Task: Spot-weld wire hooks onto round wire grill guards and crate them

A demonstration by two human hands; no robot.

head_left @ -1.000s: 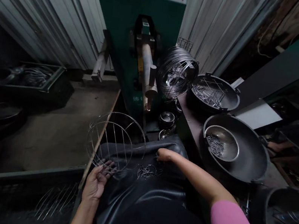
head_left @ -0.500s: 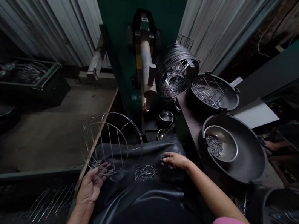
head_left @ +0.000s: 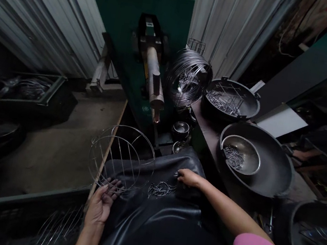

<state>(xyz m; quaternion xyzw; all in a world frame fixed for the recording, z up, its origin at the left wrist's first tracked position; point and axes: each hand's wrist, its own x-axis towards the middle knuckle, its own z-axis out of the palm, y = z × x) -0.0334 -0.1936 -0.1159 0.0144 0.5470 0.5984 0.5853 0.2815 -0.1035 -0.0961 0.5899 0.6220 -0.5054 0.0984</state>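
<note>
The left hand is half open with palm upward, and its thumb and fingers hold the lower near edge of the round wire frame, which stands tilted just beyond this hand. The right hand has its fingers almost closed on a few small wire pieces, too small to count. Between the two hands, nearer to the right one, a loose heap of curved wires lies on the black apron.

Round wire rack tilts near heaped wire pieces.
</note>
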